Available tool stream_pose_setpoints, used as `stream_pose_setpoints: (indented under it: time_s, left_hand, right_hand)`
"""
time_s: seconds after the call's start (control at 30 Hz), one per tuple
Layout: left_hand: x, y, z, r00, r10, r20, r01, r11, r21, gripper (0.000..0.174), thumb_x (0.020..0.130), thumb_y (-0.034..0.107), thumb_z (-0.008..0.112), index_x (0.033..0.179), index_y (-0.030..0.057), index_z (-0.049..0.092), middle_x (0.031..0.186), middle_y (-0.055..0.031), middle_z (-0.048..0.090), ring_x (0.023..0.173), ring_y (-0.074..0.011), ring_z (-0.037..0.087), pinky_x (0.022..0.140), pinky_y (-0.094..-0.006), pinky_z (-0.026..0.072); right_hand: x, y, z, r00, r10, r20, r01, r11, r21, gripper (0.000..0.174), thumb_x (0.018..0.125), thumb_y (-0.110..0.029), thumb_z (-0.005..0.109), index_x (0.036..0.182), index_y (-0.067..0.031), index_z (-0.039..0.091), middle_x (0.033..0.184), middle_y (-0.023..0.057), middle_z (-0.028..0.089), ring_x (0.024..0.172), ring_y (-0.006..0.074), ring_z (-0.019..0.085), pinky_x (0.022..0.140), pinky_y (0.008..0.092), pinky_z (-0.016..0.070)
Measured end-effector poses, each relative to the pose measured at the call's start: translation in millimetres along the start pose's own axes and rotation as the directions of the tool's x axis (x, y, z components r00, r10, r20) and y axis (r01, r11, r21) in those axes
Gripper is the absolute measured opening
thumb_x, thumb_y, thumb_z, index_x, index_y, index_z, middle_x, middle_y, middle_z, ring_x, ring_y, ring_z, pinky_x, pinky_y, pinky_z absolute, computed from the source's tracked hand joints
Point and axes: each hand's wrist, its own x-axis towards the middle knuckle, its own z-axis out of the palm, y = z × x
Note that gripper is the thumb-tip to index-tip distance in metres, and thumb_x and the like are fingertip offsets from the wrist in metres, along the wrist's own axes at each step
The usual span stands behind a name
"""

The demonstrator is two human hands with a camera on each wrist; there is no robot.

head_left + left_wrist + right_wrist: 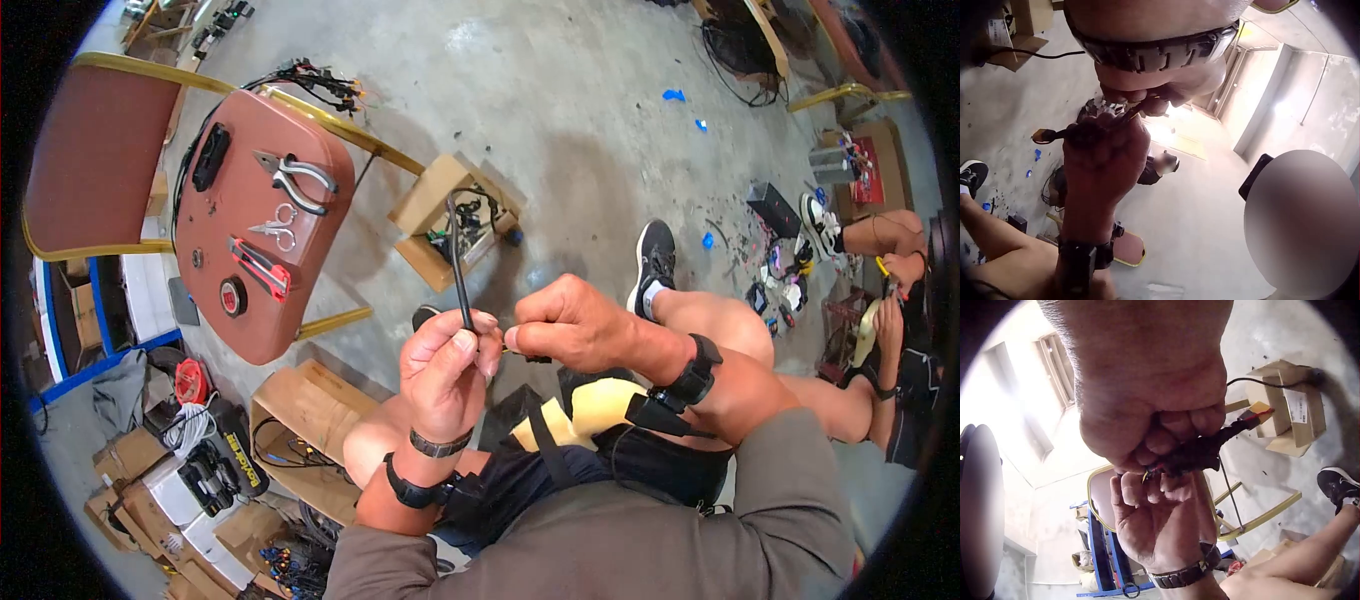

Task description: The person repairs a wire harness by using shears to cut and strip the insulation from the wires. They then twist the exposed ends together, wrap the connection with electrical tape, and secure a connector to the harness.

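Side by side in front of the lap, my left hand point(437, 370) and right hand point(575, 325) work on wiring. The left thumb and fingers pinch a black cable point(457, 255), which rises past them toward the open carton. My right fingers curl round a black-wrapped wire harness point(1194, 456), best seen in the right wrist view. A yellow connector point(1260, 412) with a bit of red wire sticks out at its end. Thin coloured wires show between the two hands' fingertips, which are close together; the fingers hide how they join.
On the brown chair seat point(265, 330) lie pliers point(298, 182), scissors point(278, 228), a red utility knife point(260, 268) and a tape roll point(232, 296). An open carton point(430, 262) with wiring stands ahead. Boxes fill the lower left. Another person point(890, 300) sits at right.
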Motion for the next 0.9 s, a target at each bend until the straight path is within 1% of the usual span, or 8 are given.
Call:
stream_pose_setpoints:
  time_s: [0.07, 0.13, 0.27, 0.53, 0.57, 0.7, 0.8, 0.9]
  left_hand:
    - [-0.4, -1.1, 0.9, 1.000, -0.007, -0.001, 0.007, 1.000, -0.003, 0.024, 0.090, 0.011, 0.055, 0.105, -0.0064, 0.061, 0.085, -0.0113, 0.063, 0.065, -0.0167, 0.053, 0.062, -0.0281, 0.0430]
    - [-0.3, -1.8, 1.9, 0.995, 0.006, 0.095, -0.006, 1.000, -0.005, 0.024, 0.090, 0.010, 0.055, 0.106, -0.0059, 0.061, 0.089, -0.0109, 0.063, 0.067, -0.0164, 0.053, 0.062, -0.0289, 0.0430]
    - [-5.2, -1.7, 2.9, 0.994, -0.086, 0.068, 0.088, 0.995, -0.039, 0.023, 0.089, 0.009, 0.056, 0.106, -0.0061, 0.061, 0.090, -0.0105, 0.063, 0.067, -0.0162, 0.053, 0.062, -0.0293, 0.0432]
    - [10.0, -9.8, 0.4, 0.992, -0.101, 0.072, 0.101, 0.995, 0.005, 0.024, 0.090, 0.012, 0.055, 0.105, -0.0063, 0.061, 0.079, -0.0082, 0.061, 0.066, -0.0143, 0.051, 0.064, -0.0274, 0.0421]
    - [12.8, -7.6, 1.3, 0.989, -0.146, -0.005, 0.145, 0.989, -0.037, 0.024, 0.091, 0.012, 0.054, 0.103, -0.0068, 0.061, 0.074, -0.0069, 0.059, 0.062, -0.0131, 0.049, 0.064, -0.0265, 0.0412]
    - [17.4, -2.0, -3.3, 0.981, -0.193, 0.019, 0.193, 0.981, -0.025, 0.023, 0.090, 0.009, 0.053, 0.101, -0.0087, 0.061, 0.070, -0.0048, 0.056, 0.059, -0.0111, 0.045, 0.059, -0.0251, 0.0385]
    - [17.6, 4.8, -2.0, 0.957, -0.286, 0.057, 0.285, 0.958, 0.013, 0.022, 0.089, 0.008, 0.052, 0.100, -0.0091, 0.061, 0.067, -0.0034, 0.054, 0.057, -0.0094, 0.043, 0.056, -0.0236, 0.0365]
    - [18.1, 5.3, -3.0, 0.947, -0.320, 0.025, 0.320, 0.947, -0.002, 0.022, 0.088, 0.007, 0.052, 0.099, -0.0095, 0.062, 0.065, -0.0027, 0.053, 0.055, -0.0084, 0.042, 0.054, -0.0230, 0.0354]
  right_hand:
    - [-2.2, 0.6, -2.8, 1.000, -0.002, -0.003, 0.002, 1.000, -0.002, 0.029, 0.085, -0.017, 0.059, 0.062, 0.0011, 0.053, 0.050, 0.0057, 0.042, 0.051, 0.0068, 0.038, 0.046, 0.0306, 0.0349]
    - [-4.4, -0.3, -6.4, 1.000, -0.020, 0.002, 0.020, 0.999, -0.031, 0.030, 0.087, -0.013, 0.061, 0.060, -0.0003, 0.054, 0.054, 0.0008, 0.051, 0.053, 0.0044, 0.042, 0.046, 0.0265, 0.0357]
    - [-8.6, -6.7, -12.9, 1.000, 0.007, 0.006, -0.007, 0.999, -0.049, 0.030, 0.084, -0.016, 0.061, 0.060, 0.0015, 0.053, 0.048, 0.0066, 0.042, 0.050, 0.0068, 0.038, 0.046, 0.0308, 0.0343]
    - [-6.0, 2.9, -16.7, 0.996, 0.093, 0.014, -0.092, 0.996, -0.013, 0.030, 0.086, -0.017, 0.060, 0.063, 0.0000, 0.054, 0.051, 0.0003, 0.043, 0.053, 0.0053, 0.038, 0.047, 0.0288, 0.0341]
    - [-4.0, 0.8, -15.8, 0.989, 0.133, 0.058, -0.134, 0.991, 0.009, 0.028, 0.087, -0.018, 0.060, 0.067, 0.0009, 0.056, 0.053, 0.0017, 0.042, 0.055, 0.0059, 0.039, 0.050, 0.0292, 0.0358]
    - [-0.7, -4.5, -10.1, 0.984, 0.082, 0.156, -0.081, 0.997, -0.015, 0.026, 0.088, -0.022, 0.060, 0.081, 0.0034, 0.062, 0.059, 0.0068, 0.049, 0.060, 0.0093, 0.046, 0.055, 0.0306, 0.0401]
    - [4.2, -8.4, -9.6, 0.952, 0.157, 0.262, -0.114, 0.978, -0.172, 0.035, 0.089, -0.029, 0.060, 0.083, 0.0056, 0.062, 0.060, 0.0082, 0.053, 0.059, 0.0114, 0.049, 0.055, 0.0309, 0.0410]
    - [9.8, 1.3, -7.9, 0.927, 0.211, 0.311, -0.174, 0.974, -0.145, 0.044, 0.090, -0.036, 0.059, 0.075, 0.0042, 0.060, 0.059, 0.0060, 0.055, 0.057, 0.0122, 0.050, 0.053, 0.0314, 0.0415]
